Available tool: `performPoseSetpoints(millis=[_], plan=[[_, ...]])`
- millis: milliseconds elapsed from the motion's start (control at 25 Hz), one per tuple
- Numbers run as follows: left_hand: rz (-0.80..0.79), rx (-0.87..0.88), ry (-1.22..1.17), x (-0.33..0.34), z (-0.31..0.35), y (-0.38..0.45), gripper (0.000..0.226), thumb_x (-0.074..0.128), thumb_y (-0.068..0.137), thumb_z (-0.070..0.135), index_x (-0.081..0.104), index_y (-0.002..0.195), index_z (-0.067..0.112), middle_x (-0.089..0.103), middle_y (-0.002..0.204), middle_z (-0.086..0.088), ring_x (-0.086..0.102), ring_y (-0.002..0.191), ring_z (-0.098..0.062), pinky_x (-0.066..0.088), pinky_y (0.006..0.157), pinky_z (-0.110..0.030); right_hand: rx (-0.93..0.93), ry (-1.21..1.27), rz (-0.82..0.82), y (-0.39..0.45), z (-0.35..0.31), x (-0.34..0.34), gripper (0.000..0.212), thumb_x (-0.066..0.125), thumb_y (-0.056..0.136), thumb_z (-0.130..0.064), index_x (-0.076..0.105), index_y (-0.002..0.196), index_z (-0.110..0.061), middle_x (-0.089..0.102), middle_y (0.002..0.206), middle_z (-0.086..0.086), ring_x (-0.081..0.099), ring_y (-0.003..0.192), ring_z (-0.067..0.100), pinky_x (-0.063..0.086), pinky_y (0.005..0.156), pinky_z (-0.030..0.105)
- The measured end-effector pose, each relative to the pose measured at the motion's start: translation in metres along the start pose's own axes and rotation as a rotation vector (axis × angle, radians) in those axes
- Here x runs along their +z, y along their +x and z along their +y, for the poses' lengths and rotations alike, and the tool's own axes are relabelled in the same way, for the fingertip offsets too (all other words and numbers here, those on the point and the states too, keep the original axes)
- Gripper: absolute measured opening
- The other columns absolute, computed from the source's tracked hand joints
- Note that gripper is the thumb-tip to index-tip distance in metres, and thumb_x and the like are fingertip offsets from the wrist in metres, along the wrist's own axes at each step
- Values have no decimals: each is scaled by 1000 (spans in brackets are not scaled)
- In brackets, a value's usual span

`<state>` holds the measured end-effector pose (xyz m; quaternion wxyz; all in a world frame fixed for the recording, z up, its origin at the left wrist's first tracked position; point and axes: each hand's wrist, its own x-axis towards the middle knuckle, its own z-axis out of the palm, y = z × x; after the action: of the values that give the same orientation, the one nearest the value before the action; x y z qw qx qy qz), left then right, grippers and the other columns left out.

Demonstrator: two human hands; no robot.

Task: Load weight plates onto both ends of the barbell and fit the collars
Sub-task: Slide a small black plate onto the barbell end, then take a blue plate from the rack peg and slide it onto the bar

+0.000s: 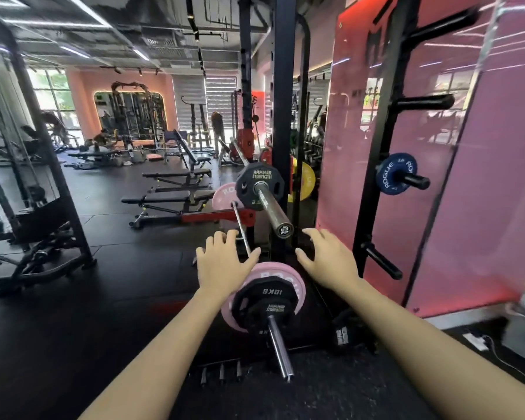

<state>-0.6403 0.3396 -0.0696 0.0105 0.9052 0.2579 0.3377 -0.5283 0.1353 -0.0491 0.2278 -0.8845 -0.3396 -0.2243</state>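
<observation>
Here both hands, left hand [222,262] and right hand [328,262], are being held with fingers spread, gripping nothing; pink plate [273,272] is being half hidden by black 10KG plate [262,301].

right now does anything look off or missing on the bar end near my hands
No collar shows on the chrome barbell sleeve: the black ten-kilo plate sits outside the pink bumper plate with bare sleeve beyond it. Both the left hand and the right hand are open and empty.

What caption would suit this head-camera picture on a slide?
Both open hands, left hand and right hand, reach toward the pink plate behind a black 10KG plate.
</observation>
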Motion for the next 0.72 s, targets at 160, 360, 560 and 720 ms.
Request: performPoseSetpoints(millis=[160, 360, 560, 720], plan=[[-5, 26, -35, -8, 17, -12, 67, 40, 86, 74, 52, 128, 23, 56, 116, -2, 53, 109, -25, 43, 88, -43, 19, -38, 17, -15, 5, -20, 49, 54, 91, -44, 48, 134, -21, 58, 115, 3, 55, 110, 25, 46, 82, 36], [-4, 50, -89, -13, 49, -14, 66, 41, 87, 73, 52, 129, 23, 58, 116, -4, 54, 109, -27, 44, 88, -44, 32, -64, 48, -32, 25, -45, 48, 53, 91, -46, 49, 133, -21, 57, 115, 3, 55, 109, 25, 48, 79, 38], [-7, 121, -157, -10, 133, -23, 68, 40, 87, 73, 52, 130, 22, 59, 117, -5, 55, 110, -27, 44, 88, -42, 90, -117, 66, -58, 88, -87, 49, 52, 91, -46, 48, 134, -22, 56, 114, 2, 54, 109, 25, 49, 81, 38], [-43, 183, -198, -3, 219, -36, 66, 40, 87, 73, 50, 129, 24, 57, 116, -4, 53, 110, -26, 46, 87, -42, 138, -145, 98, -82, 158, -128, 49, 50, 92, -46, 48, 134, -22, 56, 116, 3, 53, 110, 26, 49, 81, 38]])
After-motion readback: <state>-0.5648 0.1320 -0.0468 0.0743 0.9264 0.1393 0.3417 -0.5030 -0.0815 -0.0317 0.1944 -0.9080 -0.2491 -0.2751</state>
